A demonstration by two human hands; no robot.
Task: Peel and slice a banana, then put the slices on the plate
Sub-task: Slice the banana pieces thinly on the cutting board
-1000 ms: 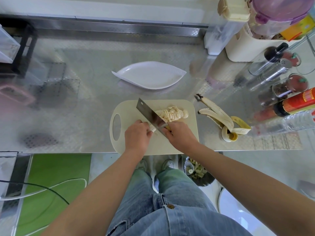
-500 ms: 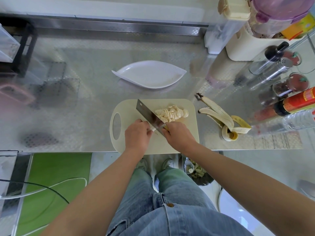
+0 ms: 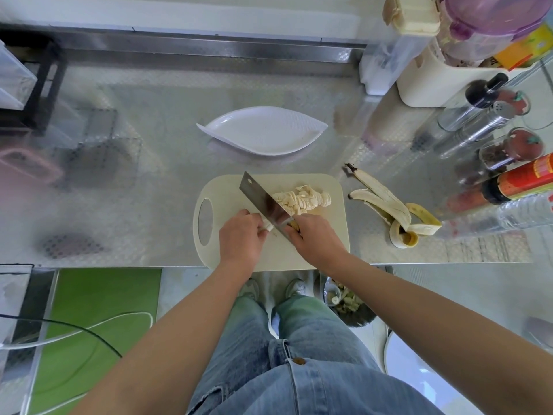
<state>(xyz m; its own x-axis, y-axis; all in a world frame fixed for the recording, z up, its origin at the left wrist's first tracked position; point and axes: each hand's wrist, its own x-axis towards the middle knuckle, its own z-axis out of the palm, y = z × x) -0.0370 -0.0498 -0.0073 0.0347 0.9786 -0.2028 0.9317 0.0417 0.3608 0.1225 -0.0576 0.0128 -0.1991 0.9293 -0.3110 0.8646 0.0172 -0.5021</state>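
The right hand [image 3: 315,238] is closed around the handle of a cleaver [image 3: 263,202], whose broad steel blade slants up and to the left across the cream cutting board [image 3: 227,193]. The left hand [image 3: 241,239] sits just left of the blade, its fingers curled down over the short uncut end of the banana [image 3: 267,226]; only a pale bit of it shows between hand and blade. A loose heap of banana slices [image 3: 299,200] lies on the board against the blade's right face. Beyond the board, apart from it, a white leaf-shaped plate [image 3: 260,134] rests on the patterned steel counter [image 3: 149,175]. The banana peel [image 3: 395,208] sprawls on the counter just right of the board. Farther right, a metal shaker [image 3: 478,127] and a red-labelled bottle [image 3: 526,181] stand among other containers. A scrap bin [image 3: 350,304] stands on the floor below the counter's edge.
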